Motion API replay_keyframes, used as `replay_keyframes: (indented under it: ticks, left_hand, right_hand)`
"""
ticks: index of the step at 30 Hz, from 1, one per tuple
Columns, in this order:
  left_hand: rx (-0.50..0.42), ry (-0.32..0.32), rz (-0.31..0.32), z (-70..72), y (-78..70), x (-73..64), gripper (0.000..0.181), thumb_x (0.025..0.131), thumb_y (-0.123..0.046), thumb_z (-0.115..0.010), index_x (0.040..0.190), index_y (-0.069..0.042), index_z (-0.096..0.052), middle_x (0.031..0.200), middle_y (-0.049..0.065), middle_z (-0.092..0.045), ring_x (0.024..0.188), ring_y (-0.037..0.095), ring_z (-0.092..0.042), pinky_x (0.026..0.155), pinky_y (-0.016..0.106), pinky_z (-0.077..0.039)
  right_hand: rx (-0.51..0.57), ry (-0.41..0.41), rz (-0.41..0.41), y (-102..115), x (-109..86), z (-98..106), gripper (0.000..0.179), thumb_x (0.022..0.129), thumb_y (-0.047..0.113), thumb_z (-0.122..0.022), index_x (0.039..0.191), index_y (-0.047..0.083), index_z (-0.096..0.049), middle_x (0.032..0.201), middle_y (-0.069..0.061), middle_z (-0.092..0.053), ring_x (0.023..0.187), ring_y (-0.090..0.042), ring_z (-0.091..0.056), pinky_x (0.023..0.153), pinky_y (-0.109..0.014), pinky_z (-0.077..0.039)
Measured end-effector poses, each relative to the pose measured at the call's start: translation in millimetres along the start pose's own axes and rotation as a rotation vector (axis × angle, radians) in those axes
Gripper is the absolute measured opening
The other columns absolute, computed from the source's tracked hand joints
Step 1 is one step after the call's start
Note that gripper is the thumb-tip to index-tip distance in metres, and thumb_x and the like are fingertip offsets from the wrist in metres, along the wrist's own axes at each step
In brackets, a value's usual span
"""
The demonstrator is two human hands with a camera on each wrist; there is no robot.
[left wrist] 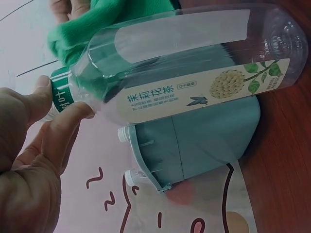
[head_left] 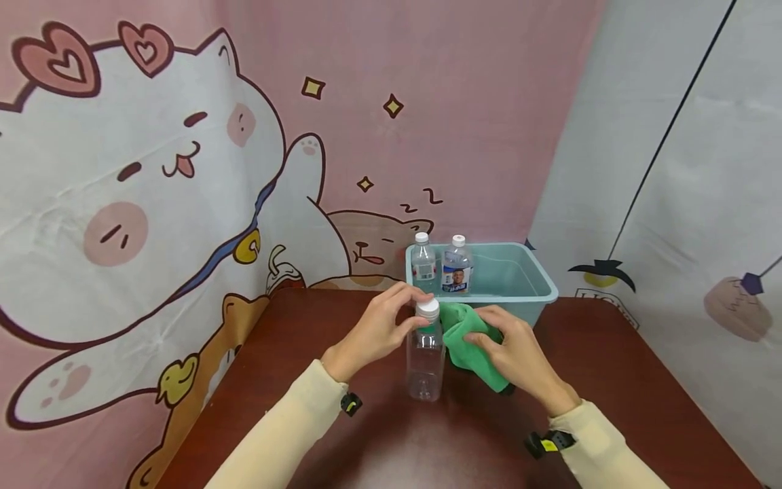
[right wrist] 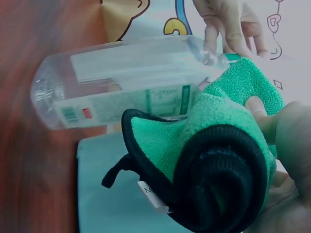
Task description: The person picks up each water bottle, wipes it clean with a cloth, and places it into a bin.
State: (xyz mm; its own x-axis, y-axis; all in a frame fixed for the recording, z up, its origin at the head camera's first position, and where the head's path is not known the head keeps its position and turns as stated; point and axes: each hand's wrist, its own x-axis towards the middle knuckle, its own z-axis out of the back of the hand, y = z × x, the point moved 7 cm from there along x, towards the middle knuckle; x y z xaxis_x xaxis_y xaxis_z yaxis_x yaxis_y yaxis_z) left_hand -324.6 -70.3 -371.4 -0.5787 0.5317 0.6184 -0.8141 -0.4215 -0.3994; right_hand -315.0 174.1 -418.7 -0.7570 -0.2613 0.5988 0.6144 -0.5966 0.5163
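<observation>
1. Here's the left hand (head_left: pixel 385 320) pinching the clear, square-sided plastic bottle (head_left: pixel 425 370) by its capped top; it stands upright on the glossy reddish-brown surface (head_left: pixel 299 326).
2. The right hand (head_left: pixel 519 348) pinches a green, black-edged fabric cloth (head_left: pixel 467 343) beside the neck: looks like wiping!
3. Next move probably calls for a steady bottle, cloth pressed close.

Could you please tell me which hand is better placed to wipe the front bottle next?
Probably the right hand: it holds the green cloth beside the front bottle, while the left hand grips that bottle's top.
</observation>
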Motion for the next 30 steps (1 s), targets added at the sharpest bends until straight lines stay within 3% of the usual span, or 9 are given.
replay_keyframes:
  ticks: [7, 12, 21, 30]
  left_hand:
    - [-0.022, 0.018, 0.059, 2.7, 4.8, 2.6, 0.038, 0.101, -0.016, -0.09, 0.137, -0.009, -0.08, 0.134, 0.007, -0.078, 0.125, 0.021, -0.079, 0.112, 0.035, -0.067]
    - [-0.057, 0.051, 0.093, 5.1, 6.8, 4.2, 0.041, 0.102, -0.016, -0.089, 0.142, -0.011, -0.081, 0.135, 0.006, -0.08, 0.124, 0.021, -0.08, 0.111, 0.034, -0.068]
    - [-0.058, 0.085, 0.127, 5.8, 11.8, 2.9, 0.042, 0.102, -0.015, -0.089, 0.143, -0.014, -0.081, 0.131, 0.004, -0.08, 0.12, 0.02, -0.08, 0.111, 0.036, -0.068]
    - [-0.047, 0.096, 0.112, 7.5, 8.2, 5.8, 0.037, 0.102, -0.016, -0.089, 0.138, -0.013, -0.08, 0.133, 0.004, -0.08, 0.12, 0.02, -0.081, 0.112, 0.045, -0.068]
  right_hand:
    - [0.01, 0.029, 0.058, 21.5, 21.6, -9.3, 0.038, 0.104, 0.015, -0.09, 0.141, 0.01, -0.084, 0.136, -0.006, -0.082, 0.12, -0.027, -0.081, 0.093, -0.048, -0.069]
    - [0.018, 0.075, 0.093, 29.3, 29.4, -20.7, 0.036, 0.105, 0.014, -0.089, 0.14, 0.006, -0.084, 0.133, -0.009, -0.083, 0.114, -0.026, -0.081, 0.091, -0.046, -0.068]
    - [-0.007, 0.179, 0.088, 25.4, 22.2, -29.1, 0.035, 0.1, 0.009, -0.092, 0.134, 0.002, -0.086, 0.129, -0.011, -0.08, 0.107, -0.024, -0.08, 0.081, -0.031, -0.066]
    - [-0.079, 0.202, 0.097, 4.0, 3.9, -39.9, 0.034, 0.095, 0.006, -0.096, 0.127, 0.002, -0.088, 0.124, -0.009, -0.083, 0.108, -0.025, -0.083, 0.09, -0.042, -0.072]
